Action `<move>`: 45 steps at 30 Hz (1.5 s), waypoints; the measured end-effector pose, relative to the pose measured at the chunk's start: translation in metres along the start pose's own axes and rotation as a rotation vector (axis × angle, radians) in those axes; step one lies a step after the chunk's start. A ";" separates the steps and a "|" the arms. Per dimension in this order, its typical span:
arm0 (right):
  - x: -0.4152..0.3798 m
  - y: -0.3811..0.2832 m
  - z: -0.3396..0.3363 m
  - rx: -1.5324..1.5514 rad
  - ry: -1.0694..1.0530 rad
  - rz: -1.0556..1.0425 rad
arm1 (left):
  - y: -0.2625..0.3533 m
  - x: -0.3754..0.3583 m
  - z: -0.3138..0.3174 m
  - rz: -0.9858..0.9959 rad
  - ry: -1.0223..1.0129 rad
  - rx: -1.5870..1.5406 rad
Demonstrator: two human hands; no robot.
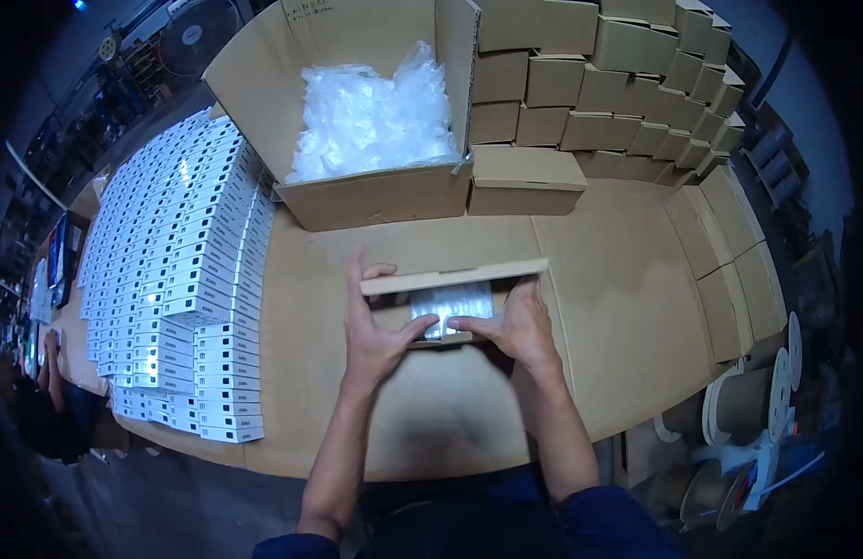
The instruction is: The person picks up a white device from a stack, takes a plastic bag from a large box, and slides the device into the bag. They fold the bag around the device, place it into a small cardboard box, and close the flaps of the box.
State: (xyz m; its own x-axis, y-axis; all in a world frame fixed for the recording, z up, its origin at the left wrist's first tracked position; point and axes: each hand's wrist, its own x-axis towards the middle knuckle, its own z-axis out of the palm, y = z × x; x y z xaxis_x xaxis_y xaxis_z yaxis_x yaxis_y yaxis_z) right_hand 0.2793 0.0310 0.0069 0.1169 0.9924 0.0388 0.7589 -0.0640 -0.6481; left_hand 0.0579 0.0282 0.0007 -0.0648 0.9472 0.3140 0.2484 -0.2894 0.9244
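Between my two hands, above the table, is a small brown cardboard box (455, 277) with its lid partly raised. A clear plastic-wrapped item (453, 306) shows inside the opening; its contents are hard to make out. My left hand (371, 326) grips the box's left side, thumb on the wrapped item and fingers up at the lid. On the right side my right hand (520, 326) holds the box, its thumb also pressing the plastic near the front edge. The box's inside is mostly in shadow.
Tall stacks of white boxes (184, 270) line the left. A large open carton (380, 197) full of clear plastic bags (375, 121) stands behind. Stacked brown boxes (627, 93) fill the back right, and more boxes (720, 252) border the right edge. Spools (743, 401) sit beyond the table.
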 end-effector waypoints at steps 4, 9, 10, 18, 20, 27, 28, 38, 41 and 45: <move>-0.006 0.024 0.005 0.019 0.012 -0.213 | -0.032 -0.017 -0.002 0.180 0.015 -0.216; -0.050 0.024 0.027 0.880 0.244 0.071 | -0.032 -0.029 -0.006 0.171 0.013 -0.049; -0.061 0.024 0.037 0.892 0.319 -0.007 | -0.032 -0.029 -0.006 0.165 0.011 -0.038; -0.095 -0.014 0.040 0.356 0.368 -0.194 | -0.036 -0.030 -0.006 0.195 0.009 -0.017; -0.094 -0.013 0.040 0.361 0.366 -0.207 | -0.034 -0.032 -0.007 0.190 0.010 0.001; -0.093 0.000 0.040 0.302 0.410 -0.281 | -0.037 -0.044 -0.020 0.300 -0.035 0.293; -0.092 0.002 0.039 0.267 0.419 -0.295 | -0.028 -0.047 -0.022 0.316 -0.055 0.392; -0.082 0.008 0.029 0.067 0.354 -0.417 | 0.012 -0.060 0.006 0.387 -0.108 0.830; -0.076 0.007 0.023 0.086 0.303 -0.454 | 0.009 -0.057 0.011 0.394 -0.121 0.786; -0.075 0.007 0.013 0.211 0.264 -0.502 | 0.003 -0.056 0.013 0.393 -0.099 0.726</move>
State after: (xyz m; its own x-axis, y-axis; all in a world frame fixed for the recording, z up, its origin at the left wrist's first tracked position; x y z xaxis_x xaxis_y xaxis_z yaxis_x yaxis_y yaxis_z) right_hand 0.2678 -0.0426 -0.0107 -0.0471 0.8342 0.5495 0.6224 0.4548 -0.6370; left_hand 0.0750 -0.0238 -0.0172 0.2340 0.8133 0.5327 0.7993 -0.4729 0.3709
